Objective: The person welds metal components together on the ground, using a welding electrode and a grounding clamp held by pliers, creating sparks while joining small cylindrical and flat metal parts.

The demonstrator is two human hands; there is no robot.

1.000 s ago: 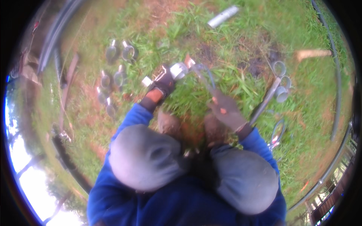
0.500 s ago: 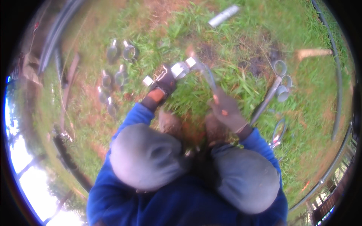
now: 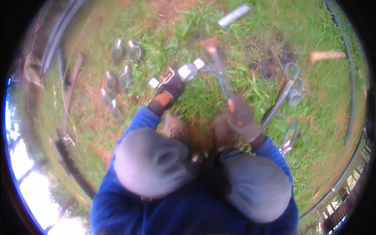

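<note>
My gloved left hand [image 3: 171, 87] is closed around a pale metal piece; its fingers partly hide it. Just beyond those fingers is a short, bright metal pipe section [image 3: 187, 73]. A white square end [image 3: 199, 64] shows past it, and another white block-like end [image 3: 153, 82] shows on the hand's other side; I cannot tell whether they are one bar. In my gloved right hand [image 3: 243, 119] is a hammer [image 3: 221, 72], gripped by its handle. Its rusty-looking head [image 3: 210, 45] is raised and slightly blurred, apart from the metal piece.
Several metal rings with short stems [image 3: 135, 53] lie on the grass to the left. More grey rings [image 3: 291, 71] lie right, beside a long metal bar [image 3: 276, 105]. A silver tube [image 3: 234, 16] lies at the far side, and a wooden handle [image 3: 327, 56] at right.
The hammer has swung away from the metal piece, its head moving up and to the right. My right hand has shifted right and slightly nearer to me; my left hand stays put.
</note>
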